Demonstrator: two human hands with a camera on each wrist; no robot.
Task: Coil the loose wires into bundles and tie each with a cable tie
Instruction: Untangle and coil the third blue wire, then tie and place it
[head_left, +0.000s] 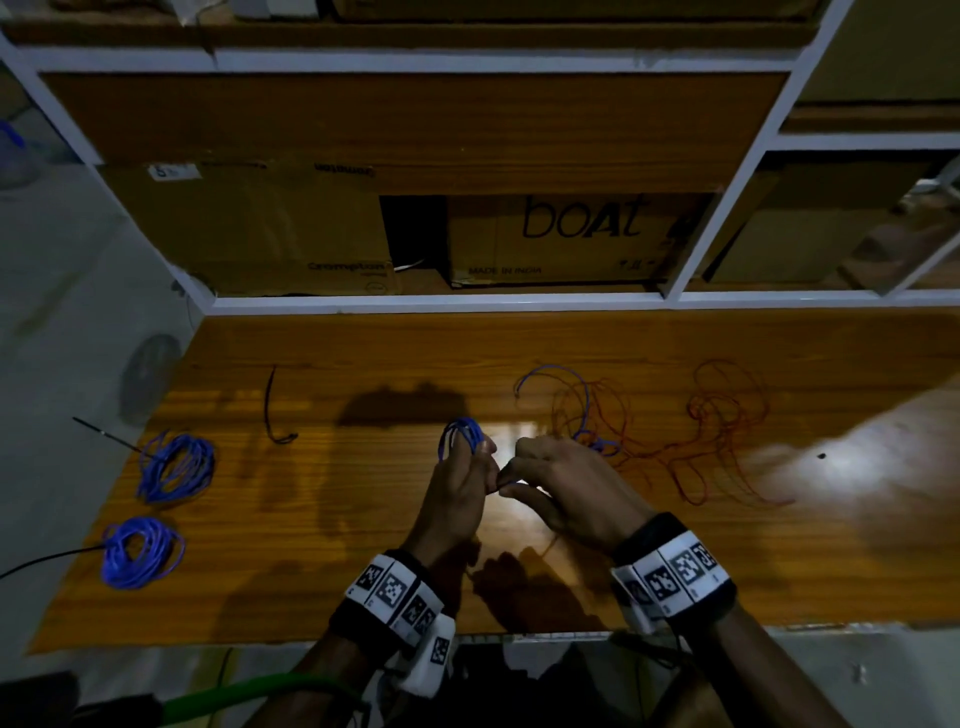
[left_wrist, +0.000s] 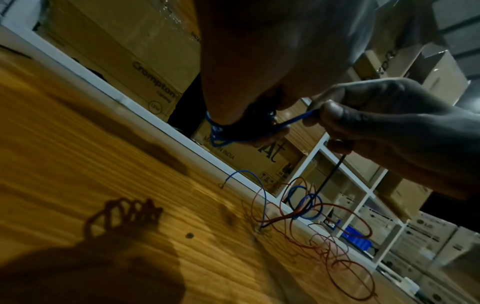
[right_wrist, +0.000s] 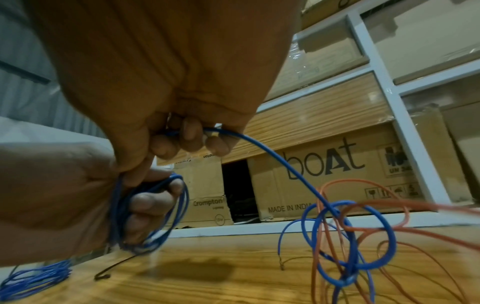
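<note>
A blue wire coil (head_left: 461, 434) is wound round the fingers of my left hand (head_left: 470, 460), which grips it above the wooden table (head_left: 363, 519). My right hand (head_left: 511, 473) sits close beside it and pinches the same blue wire (right_wrist: 259, 149), whose loose tail (head_left: 582, 400) runs right into tangled red wires (head_left: 727, 431). In the left wrist view, a thin black strand (left_wrist: 330, 174) hangs below the right hand (left_wrist: 337, 115). Two coiled blue bundles (head_left: 176, 467) (head_left: 140, 553) lie at the table's left end. A loose black cable tie (head_left: 272, 410) lies behind them.
A white-framed shelf (head_left: 441, 303) with cardboard boxes (head_left: 561, 239) stands right behind the table. The table's left edge (head_left: 104, 493) runs beside a grey floor. Black tie ends (head_left: 104, 434) stick out from the left bundles. A green hose (head_left: 249, 696) curves below the front edge.
</note>
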